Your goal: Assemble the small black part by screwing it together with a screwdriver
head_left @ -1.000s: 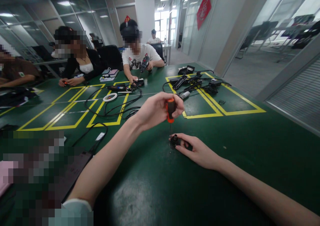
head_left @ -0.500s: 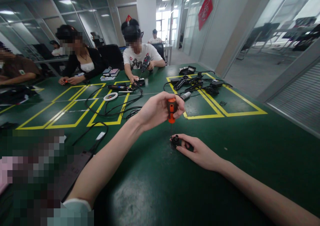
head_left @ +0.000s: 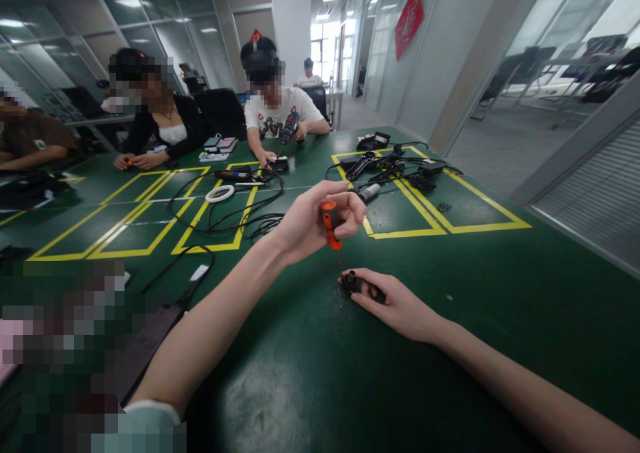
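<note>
An orange-and-black screwdriver [head_left: 331, 223] is held in my left hand [head_left: 313, 223], its fingers curled round the handle. The shaft points down, with the handle tilted to the left, and its tip meets the left side of a small black round part [head_left: 349, 285]. That part has a short upright tube on top and rests on the green table [head_left: 400, 373]. My right hand [head_left: 393, 301] pinches it from the right between thumb and fingers. Whether the tip sits in a screw is too small to tell.
Black cables [head_left: 230, 219], a white ring [head_left: 220, 193] and a dark elongated tool [head_left: 235, 174] lie beyond my left arm. More black devices and cables [head_left: 395, 166] sit at the far right. Across the table a person [head_left: 285, 109] holds a power drill [head_left: 290, 127].
The screwdriver's handle has tipped to the left, and my left hand's fingers have shifted on it. My right hand and the black part stay in place.
</note>
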`<action>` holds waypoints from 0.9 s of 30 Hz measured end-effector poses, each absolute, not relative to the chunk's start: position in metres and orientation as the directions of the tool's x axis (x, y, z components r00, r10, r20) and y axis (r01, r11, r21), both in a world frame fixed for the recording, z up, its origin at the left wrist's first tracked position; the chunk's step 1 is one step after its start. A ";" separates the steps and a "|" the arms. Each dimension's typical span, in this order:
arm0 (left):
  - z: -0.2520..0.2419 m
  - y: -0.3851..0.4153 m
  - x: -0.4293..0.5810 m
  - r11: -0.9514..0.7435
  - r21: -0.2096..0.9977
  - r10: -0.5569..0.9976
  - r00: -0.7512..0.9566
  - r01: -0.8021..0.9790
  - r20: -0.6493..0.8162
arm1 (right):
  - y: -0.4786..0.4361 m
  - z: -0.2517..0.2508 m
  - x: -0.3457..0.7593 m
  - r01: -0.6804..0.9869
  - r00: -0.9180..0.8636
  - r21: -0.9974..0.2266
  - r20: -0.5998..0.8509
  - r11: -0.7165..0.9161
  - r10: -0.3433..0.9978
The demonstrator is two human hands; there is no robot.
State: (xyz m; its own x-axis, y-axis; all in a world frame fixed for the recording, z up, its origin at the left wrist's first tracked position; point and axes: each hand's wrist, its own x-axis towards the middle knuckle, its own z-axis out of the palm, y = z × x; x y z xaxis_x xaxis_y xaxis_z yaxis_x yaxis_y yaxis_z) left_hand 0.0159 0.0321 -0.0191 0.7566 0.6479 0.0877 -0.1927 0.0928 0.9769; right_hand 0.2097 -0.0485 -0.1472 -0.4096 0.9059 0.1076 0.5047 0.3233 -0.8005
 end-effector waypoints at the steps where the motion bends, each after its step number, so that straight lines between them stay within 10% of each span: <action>1: -0.019 0.032 0.015 0.093 0.974 0.651 0.753 -0.205 0.096 | -0.049 -0.147 0.210 0.506 -0.408 -0.802 0.104 0.319 0.907; 16: -0.021 0.026 0.020 0.102 0.962 0.651 0.749 -0.253 0.128 | -0.049 -0.150 0.210 0.510 -0.408 -0.791 0.125 0.340 0.904; 27: -0.023 0.023 0.019 -0.676 0.733 0.690 0.416 0.078 0.593 | -0.050 -0.130 0.212 0.387 -0.209 -0.819 0.368 0.423 0.906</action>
State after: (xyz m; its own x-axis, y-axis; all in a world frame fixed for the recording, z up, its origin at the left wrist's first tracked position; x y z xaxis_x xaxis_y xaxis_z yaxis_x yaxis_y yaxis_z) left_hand 0.0192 0.0225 -0.0232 0.4155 0.6901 0.5925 0.0783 -0.6761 0.7326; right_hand 0.2119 -0.0501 -0.1299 -0.2094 0.9058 0.3683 0.3873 0.4227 -0.8193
